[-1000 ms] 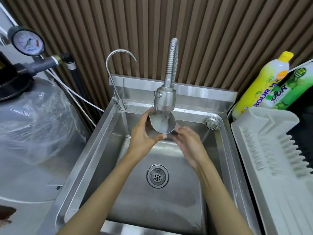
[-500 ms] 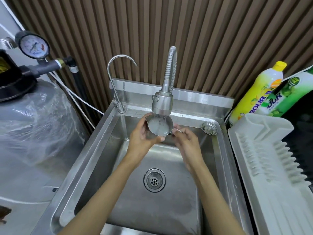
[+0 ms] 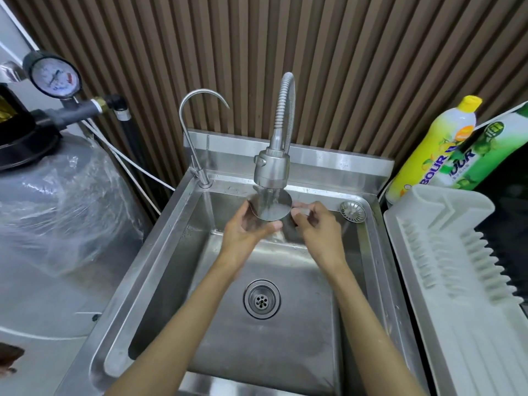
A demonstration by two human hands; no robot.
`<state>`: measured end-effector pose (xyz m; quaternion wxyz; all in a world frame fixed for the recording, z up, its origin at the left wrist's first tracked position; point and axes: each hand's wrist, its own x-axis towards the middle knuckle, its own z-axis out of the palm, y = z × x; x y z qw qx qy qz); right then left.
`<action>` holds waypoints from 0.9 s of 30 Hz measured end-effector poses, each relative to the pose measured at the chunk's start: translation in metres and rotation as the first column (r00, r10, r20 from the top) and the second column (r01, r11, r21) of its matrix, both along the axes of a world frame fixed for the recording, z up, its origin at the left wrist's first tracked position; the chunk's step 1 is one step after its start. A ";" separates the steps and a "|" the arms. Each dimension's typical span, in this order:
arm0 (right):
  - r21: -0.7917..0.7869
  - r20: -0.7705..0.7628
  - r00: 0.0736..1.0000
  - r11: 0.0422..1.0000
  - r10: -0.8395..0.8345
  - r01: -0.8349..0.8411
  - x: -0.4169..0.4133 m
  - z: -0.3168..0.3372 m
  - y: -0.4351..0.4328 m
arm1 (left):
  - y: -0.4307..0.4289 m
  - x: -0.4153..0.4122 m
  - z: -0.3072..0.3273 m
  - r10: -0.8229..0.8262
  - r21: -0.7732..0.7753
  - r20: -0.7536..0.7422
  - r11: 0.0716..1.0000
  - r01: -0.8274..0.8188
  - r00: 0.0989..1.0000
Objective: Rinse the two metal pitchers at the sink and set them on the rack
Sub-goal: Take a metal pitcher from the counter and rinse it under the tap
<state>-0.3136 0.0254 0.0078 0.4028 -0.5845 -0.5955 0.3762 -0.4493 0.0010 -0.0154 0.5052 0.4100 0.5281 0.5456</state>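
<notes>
the pitcher [image 3: 270, 205] is now sitting upright under the spray head [image 3: 271, 170], less tipped than a moment ago, so rinsing is going on. left hand [image 3: 245, 230] is clamping its wall, right hand [image 3: 317, 224] pinching its handle. rack [image 3: 445, 252] is waiting right.

Two bare forearms, left hand [image 3: 245, 228] and right hand [image 3: 317, 224] ungloved, no sleeves.

Silver pitcher [image 3: 270, 206] & sink [image 3: 160, 252], brown-striped wall [image 3: 343, 67], white rack [image 3: 457, 281], yellow bottle [image 3: 437, 144].
</notes>
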 end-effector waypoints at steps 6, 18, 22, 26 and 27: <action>-0.206 -0.516 0.854 0.957 0.071 -0.204 -0.004 -0.043 -0.015 | -0.002 -0.005 0.024 0.097 0.098 -0.552 0.994 -0.051 0.828; -0.023 -0.021 0.998 0.998 -0.053 0.052 -0.012 0.001 -0.004 | 0.008 -0.003 0.008 0.000 -0.029 -0.043 1.000 -0.001 0.999; -0.275 -0.589 0.807 0.949 -0.042 -0.152 -0.023 -0.025 -0.012 | 0.007 -0.020 0.020 0.110 0.120 -0.559 0.991 -0.051 0.822; -0.408 -0.512 0.854 0.901 -0.091 -0.149 -0.010 -0.022 -0.019 | -0.008 -0.012 0.028 0.024 -0.090 -0.817 0.981 -0.169 0.576; -0.411 -0.431 0.895 0.908 -0.115 -0.081 -0.006 -0.016 -0.018 | -0.011 -0.008 0.025 0.022 -0.111 -0.788 0.978 -0.178 0.616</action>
